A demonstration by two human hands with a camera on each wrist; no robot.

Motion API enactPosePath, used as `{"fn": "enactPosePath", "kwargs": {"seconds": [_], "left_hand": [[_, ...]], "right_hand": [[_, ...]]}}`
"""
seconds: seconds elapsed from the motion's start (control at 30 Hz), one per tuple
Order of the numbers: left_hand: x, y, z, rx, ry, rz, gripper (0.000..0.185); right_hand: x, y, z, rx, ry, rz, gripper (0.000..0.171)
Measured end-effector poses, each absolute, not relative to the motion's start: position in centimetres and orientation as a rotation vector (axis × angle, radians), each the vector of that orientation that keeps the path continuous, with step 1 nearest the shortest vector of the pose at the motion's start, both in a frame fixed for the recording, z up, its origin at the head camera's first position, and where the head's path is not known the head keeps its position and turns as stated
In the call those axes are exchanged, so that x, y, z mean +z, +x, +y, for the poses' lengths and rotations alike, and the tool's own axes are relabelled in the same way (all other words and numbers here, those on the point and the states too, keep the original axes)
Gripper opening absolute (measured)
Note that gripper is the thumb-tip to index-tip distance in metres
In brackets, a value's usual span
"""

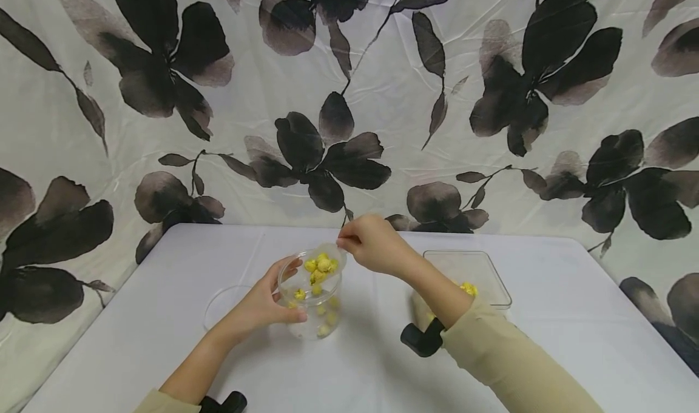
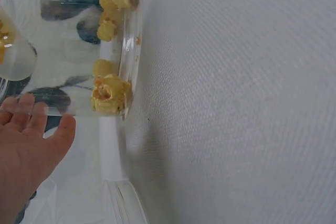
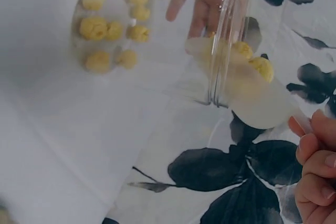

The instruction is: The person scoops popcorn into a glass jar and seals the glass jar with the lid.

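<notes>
A clear round jar stands on the white table, with yellow popcorn pieces scattered over its bottom. My left hand holds it from the left side, thumb in front and fingers behind. Between the fingertips of my right hand is the handle of a translucent scoop. The scoop tilts down into the jar's mouth, and several popcorn pieces lie in it at the rim. In the left wrist view, popcorn shows through the jar's wall near the base.
A clear rectangular container with some popcorn sits to the right, partly hidden behind my right forearm. A clear round lid lies left of the jar. Floral fabric hangs behind the table's back edge.
</notes>
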State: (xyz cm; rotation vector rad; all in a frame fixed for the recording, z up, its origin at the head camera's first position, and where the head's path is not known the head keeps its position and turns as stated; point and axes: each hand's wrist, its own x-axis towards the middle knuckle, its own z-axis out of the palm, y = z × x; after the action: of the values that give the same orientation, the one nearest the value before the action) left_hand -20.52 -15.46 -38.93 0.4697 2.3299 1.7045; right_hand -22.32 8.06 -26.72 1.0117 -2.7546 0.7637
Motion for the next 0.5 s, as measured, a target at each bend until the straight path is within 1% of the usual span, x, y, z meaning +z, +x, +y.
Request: {"fn": "enactPosePath", "kwargs": {"seconds": [0.13, 0.37, 0.5], "left_hand": [[-39.10, -20.58, -15.58, 1.724, 0.453, 2.317, 0.096], [-39.03, -20.65, -15.50, 1.725, 0.450, 2.318, 0.096], [-38.97, -20.51, -15.53, 1.728, 0.466, 2.313, 0.096]], "right_hand": [[-27.04, -22.05, 7.90, 0.666, 1.130, -2.675, 0.010], [-27.29, -21.85, 7.91, 0.606, 1.179, -2.634, 0.010], [-27.63, -21.86, 8.17, 0.597, 1.255, -2.575, 0.010]]}}
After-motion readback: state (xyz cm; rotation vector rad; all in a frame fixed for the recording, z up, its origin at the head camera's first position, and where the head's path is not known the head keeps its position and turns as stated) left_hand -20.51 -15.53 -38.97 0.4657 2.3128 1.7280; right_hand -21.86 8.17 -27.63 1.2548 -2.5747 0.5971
